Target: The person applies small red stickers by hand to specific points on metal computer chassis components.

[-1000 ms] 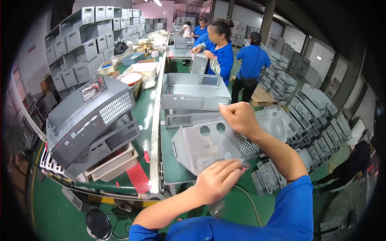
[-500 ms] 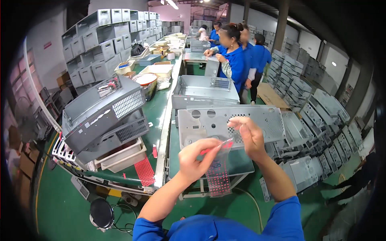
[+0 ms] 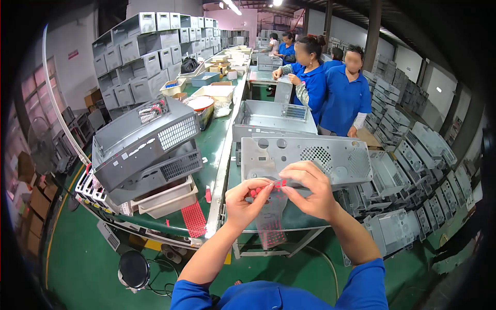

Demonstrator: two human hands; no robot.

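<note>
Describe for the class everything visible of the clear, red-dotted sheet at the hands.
The clear sheet is a thin, see-through strip, seemingly plastic film. Small red dots cover its lower part; more red shows near its top. It hangs from the left hand, which pinches its upper end; whether the right hand touches it is unclear. Its lower end shows below the front edge of the green table.

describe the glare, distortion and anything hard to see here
Head view: straight edges bend toward a black rim; head view: a ceiling light glows white up top; head view: pale glare streaks the green bench; head view: the clear dotted strip looks faint.
</note>
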